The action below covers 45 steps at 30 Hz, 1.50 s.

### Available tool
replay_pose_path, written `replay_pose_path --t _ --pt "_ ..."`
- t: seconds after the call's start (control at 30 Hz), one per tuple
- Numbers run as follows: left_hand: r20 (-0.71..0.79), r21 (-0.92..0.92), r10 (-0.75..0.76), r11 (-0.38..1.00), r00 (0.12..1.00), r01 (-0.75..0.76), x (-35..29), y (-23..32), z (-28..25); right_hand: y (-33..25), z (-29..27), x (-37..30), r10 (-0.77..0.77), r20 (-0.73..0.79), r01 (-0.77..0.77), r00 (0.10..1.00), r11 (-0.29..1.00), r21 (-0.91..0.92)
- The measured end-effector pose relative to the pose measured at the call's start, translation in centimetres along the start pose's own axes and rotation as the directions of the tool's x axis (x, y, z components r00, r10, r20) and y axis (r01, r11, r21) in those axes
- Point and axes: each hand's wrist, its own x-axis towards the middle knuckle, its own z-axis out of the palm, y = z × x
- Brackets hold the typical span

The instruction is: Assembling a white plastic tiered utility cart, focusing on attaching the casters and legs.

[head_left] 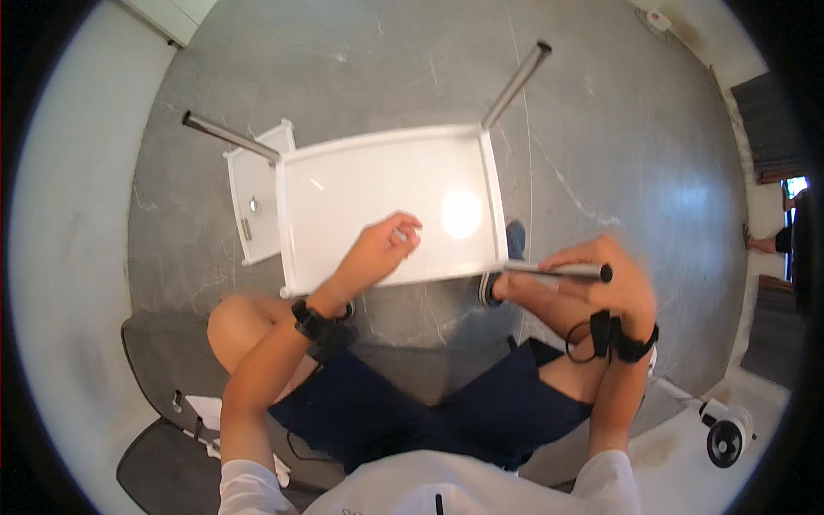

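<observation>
In front of my knees lies a white rectangular shelf panel (378,180) with a raised rim. Silver metal tubes with dark ends rise from its two far corners, a left tube (230,135) and a right tube (518,86). My right hand (628,281) is closed around a third tube (558,269) at the near right corner. My left hand (382,249) hovers over the panel with its fingers curled. Whether something small sits between those fingers cannot be made out.
Partly behind the panel's left side lies a second white panel (262,210) with small metal pieces on it. A grey mat (163,343) with white parts is at lower left. At lower right stands a white and black round device (728,436). Another person's leg (762,245) shows at far right.
</observation>
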Motion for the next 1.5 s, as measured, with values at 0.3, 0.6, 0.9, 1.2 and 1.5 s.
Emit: replay_pose_path --t 0.3,0.6,0.9,1.2,1.5 --pt "0.019 0.051 -0.027 0.998 0.999 0.026 -0.2 1.2 -0.2 1.0 0.7 0.3 0.076 -0.033 -0.07 0.997 0.988 0.136" --pt "0.017 0.156 0.165 0.974 0.986 -0.166 -1.4 4.4 -1.8 0.4 1.4 -0.7 0.163 0.005 -0.161 0.987 0.965 0.205" --pt "-0.184 0.029 0.311 0.95 0.932 -0.312 -8.6 12.6 -8.0 -2.0 -0.9 -1.4 0.194 0.04 -0.198 0.98 0.956 0.218" --pt "-0.79 -0.117 0.012 0.978 0.613 -0.17 -32.5 5.3 -15.9 4.8 -1.4 -3.7 0.099 -0.046 -0.097 0.994 0.995 0.026" --pt "-0.859 -0.483 -0.508 0.844 0.063 0.231 -54.7 -12.9 -10.5 30.0 16.0 7.7 0.461 0.271 -0.48 0.845 0.431 0.764"
